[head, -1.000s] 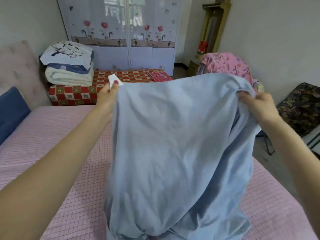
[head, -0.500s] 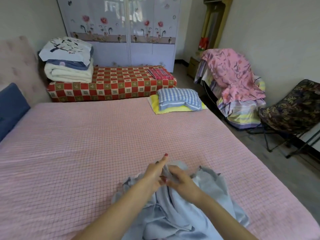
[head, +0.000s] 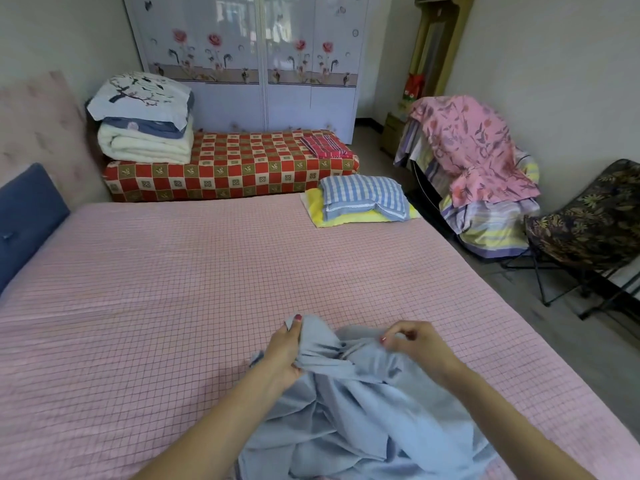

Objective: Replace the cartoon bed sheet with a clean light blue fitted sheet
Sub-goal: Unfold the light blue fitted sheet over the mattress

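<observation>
Across the bed (head: 173,289) stretches a pink cover with a fine dark grid, flat and lightly creased. At its near edge lies the blue sheet (head: 346,410), bunched in loose folds. The left hand (head: 285,351) grips a raised fold of the sheet, thumb up along the cloth. The right hand (head: 420,348) has its fingers curled, pinching the sheet just beside that fold. At the far right corner of the bed a blue-checked pillow (head: 362,197) rests on a folded yellow cloth (head: 346,220). A dark blue cushion (head: 27,216) leans against the padded headboard (head: 38,133) at the left edge. Beyond the far edge stands a low red-checked bench (head: 225,168) bearing stacked quilts (head: 145,129), with a floral wardrobe (head: 249,60) behind it. Off the right edge, a chair (head: 478,188) draped in pink floral cloth stands beside a dark folding chair (head: 588,223) on the grey floor (head: 554,341).
</observation>
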